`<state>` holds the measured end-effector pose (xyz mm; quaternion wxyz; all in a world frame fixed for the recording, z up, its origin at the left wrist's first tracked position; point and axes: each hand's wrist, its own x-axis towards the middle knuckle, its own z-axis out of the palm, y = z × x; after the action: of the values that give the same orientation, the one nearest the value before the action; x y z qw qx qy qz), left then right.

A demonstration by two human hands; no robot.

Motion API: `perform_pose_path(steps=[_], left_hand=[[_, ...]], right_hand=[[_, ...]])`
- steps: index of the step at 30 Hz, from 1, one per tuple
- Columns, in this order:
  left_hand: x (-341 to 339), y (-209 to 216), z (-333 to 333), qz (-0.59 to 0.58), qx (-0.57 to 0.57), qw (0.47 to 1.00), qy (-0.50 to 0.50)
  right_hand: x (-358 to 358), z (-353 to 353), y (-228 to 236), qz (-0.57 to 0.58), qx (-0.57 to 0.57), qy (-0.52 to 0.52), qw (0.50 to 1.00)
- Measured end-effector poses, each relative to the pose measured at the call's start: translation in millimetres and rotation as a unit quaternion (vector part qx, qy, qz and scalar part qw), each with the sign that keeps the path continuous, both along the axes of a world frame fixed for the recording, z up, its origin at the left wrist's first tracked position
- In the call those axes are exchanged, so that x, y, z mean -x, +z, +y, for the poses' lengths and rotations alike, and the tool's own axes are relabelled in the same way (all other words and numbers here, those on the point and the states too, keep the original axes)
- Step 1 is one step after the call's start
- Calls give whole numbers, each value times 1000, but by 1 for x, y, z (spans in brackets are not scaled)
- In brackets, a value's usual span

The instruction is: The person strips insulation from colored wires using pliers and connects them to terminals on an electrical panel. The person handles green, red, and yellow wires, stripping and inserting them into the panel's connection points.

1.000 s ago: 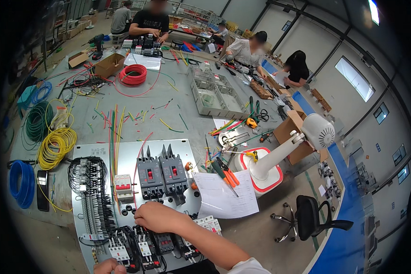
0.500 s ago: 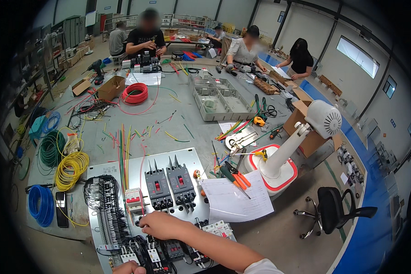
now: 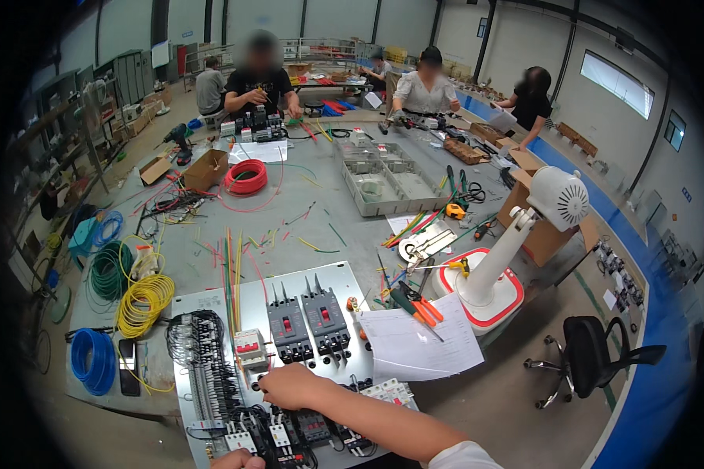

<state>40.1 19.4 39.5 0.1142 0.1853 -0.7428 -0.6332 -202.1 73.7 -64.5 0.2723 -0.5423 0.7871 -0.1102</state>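
Observation:
A metal mounting plate [image 3: 344, 275] fitted with electrical parts lies tilted in front of me. My right hand [image 3: 291, 387] reaches over its middle, fingers curled and pinched just below a small white circuit breaker [image 3: 249, 345] with red levers. A thin red wire [image 3: 256, 264] runs down towards these fingertips; whether they grip it is hidden. My left hand [image 3: 239, 460] shows only partly at the lower edge, fingers bent beside a white modular device [image 3: 239, 442]; what it holds is out of sight. Two grey moulded-case breakers [image 3: 289, 322] stand beyond my right hand. Left of it runs a terminal strip [image 3: 208, 375] with black wires.
Yellow [image 3: 145, 303], green and blue wire coils [image 3: 92, 361] and a phone [image 3: 129, 367] lie left. Right are a paper sheet [image 3: 422, 340], orange-handled pliers [image 3: 424, 311] and a white fan-like device [image 3: 481, 285]. A grey compartment box [image 3: 383, 207] sits farther back; several people work around the table.
The whole view has shifted slightly, so things appear farther right and lower. My hands keep nearly the same places over the plate. At the far right, a person has leaned and stretched an arm down.

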Motion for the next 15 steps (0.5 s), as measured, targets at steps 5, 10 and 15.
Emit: perform_pose_path(steps=[5, 10, 15], left_hand=[[-3, 0, 2, 14, -8, 1000, -5], [-2, -6, 0, 11, 0, 1000, -14], [-1, -17, -9, 29, 86, 996, -4]], right_hand=[[-3, -4, 14, 8, -40, 7, 999], [1, -7, -8, 1, -21, -20, 1000], [1, -6, -3, -19, 29, -8, 999]])
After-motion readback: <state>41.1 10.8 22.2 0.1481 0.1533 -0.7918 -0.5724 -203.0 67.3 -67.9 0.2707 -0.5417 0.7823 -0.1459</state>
